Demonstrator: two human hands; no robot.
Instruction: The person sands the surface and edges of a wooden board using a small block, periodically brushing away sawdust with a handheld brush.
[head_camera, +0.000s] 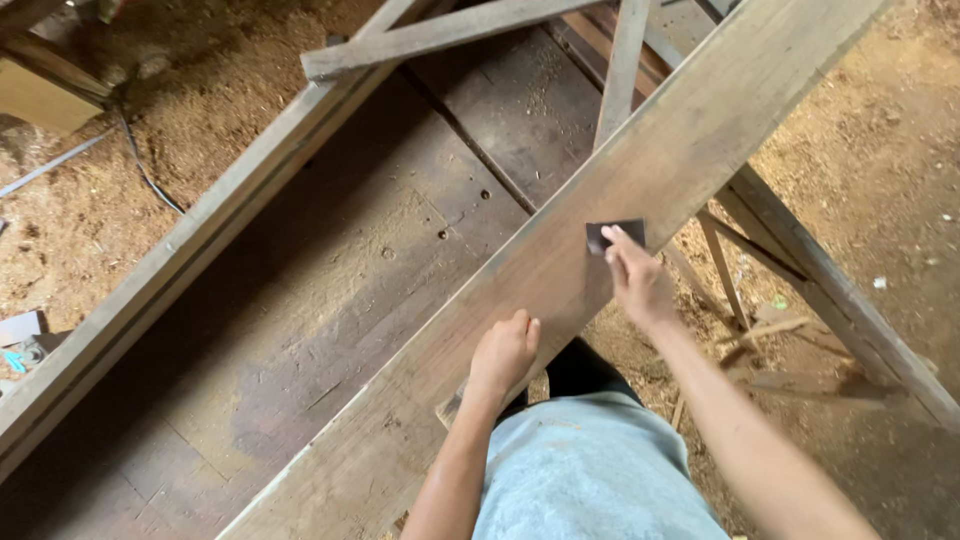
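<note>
Right hand (640, 283) pressing dark sanding pad (614, 234) flat onto plank (560, 270); left hand (503, 352) curled over plank's near edge.

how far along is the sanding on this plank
Done: cannot tell; the long plank looks rough and grey all over. In hand: the right hand presses a dark sanding sheet midway along it, and the left hand steadies its edge. Left: seemingly most of its length.

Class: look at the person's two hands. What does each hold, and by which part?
Right hand presses a small dark sanding sheet by its near edge; left hand grips the plank edge.
</note>
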